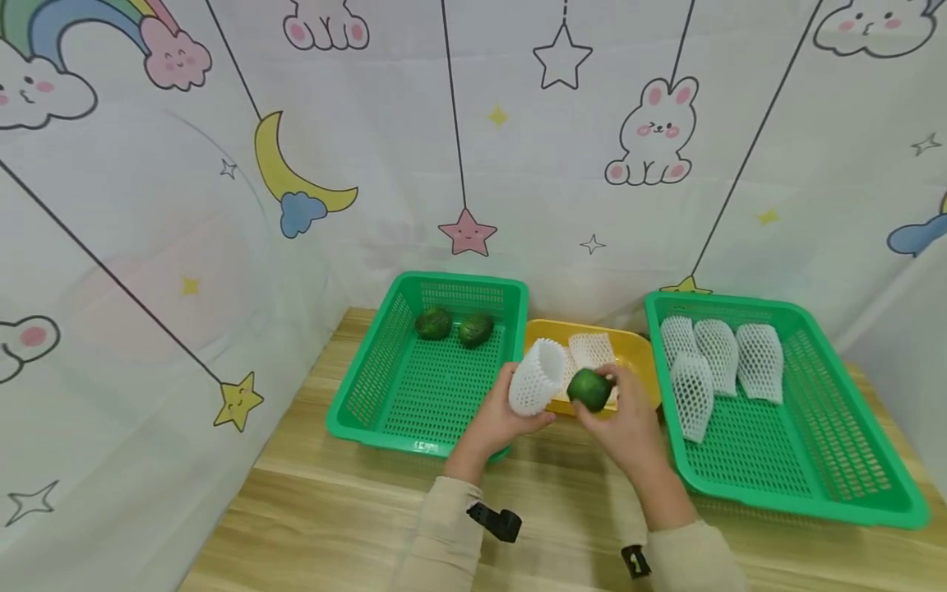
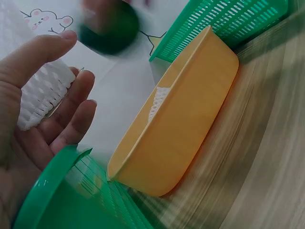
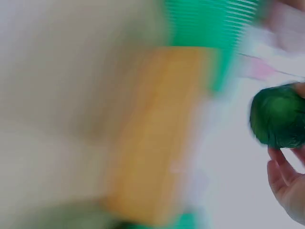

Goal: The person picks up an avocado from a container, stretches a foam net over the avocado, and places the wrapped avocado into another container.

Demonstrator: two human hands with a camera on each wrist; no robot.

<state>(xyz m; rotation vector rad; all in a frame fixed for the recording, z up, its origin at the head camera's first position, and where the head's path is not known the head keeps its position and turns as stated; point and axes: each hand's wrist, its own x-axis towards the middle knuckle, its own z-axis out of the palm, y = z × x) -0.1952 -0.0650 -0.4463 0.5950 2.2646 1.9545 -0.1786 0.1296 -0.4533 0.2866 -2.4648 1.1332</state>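
the left hand [image 1: 494, 421] curls round a white foam sleeve [image 1: 536, 380], its mouth tipped upward, by the near left corner of a yellow tray [image 1: 638, 362]; the right hand [image 1: 625, 427] pinches a dark green fruit [image 1: 589, 390] over the tray's near edge, beside the foam sleeve but apart from it. spare sleeves [image 1: 592, 349] lie in the tray, between two green baskets on the table [image 1: 333, 510]. two more fruits [image 1: 433, 324] sit near the left basket's [image 1: 425, 390] far edge; four netted bundles [image 1: 759, 362] crowd the right basket's [image 1: 784, 448] far left corner
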